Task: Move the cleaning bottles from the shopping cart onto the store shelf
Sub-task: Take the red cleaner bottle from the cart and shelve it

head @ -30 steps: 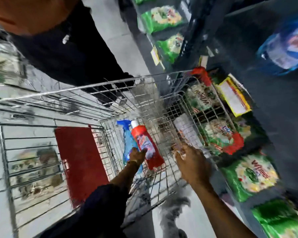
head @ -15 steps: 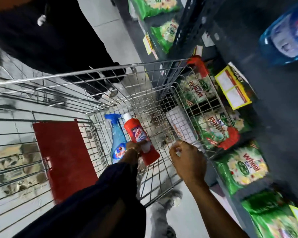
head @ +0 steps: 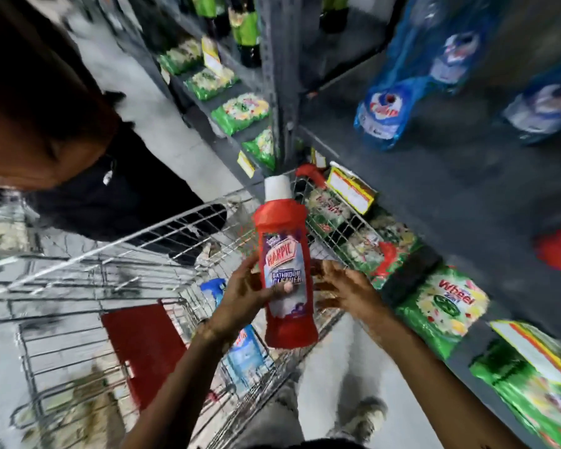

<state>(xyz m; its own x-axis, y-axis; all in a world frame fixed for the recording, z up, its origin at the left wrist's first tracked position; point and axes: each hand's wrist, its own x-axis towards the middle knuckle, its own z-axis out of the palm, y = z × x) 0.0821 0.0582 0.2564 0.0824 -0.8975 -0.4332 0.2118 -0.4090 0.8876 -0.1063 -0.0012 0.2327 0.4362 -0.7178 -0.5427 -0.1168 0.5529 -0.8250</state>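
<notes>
A red bathroom-cleaner bottle (head: pixel 284 251) with a white cap is upright in the air above the wire shopping cart (head: pixel 162 241). My left hand (head: pixel 245 294) grips its lower label from the left, thumb across the front. My right hand (head: pixel 345 290) is just right of the bottle, fingers spread, touching or nearly touching its side. A blue spray bottle (head: pixel 240 345) lies in the cart below my left wrist. The dark store shelf (head: pixel 450 176) runs along the right.
Blue cleaner bottles (head: pixel 389 102) stand on the upper shelf at right. Green detergent packs (head: pixel 441 306) fill the lower shelves. A red flap (head: pixel 143 345) is in the cart's child seat. Another person in dark clothing (head: pixel 117 192) stands beyond the cart at left.
My left hand has lifted the red bottle up out of the cart. My right hand left the cart's rim and came up beside the bottle. The blue spray bottle stayed in the cart.
</notes>
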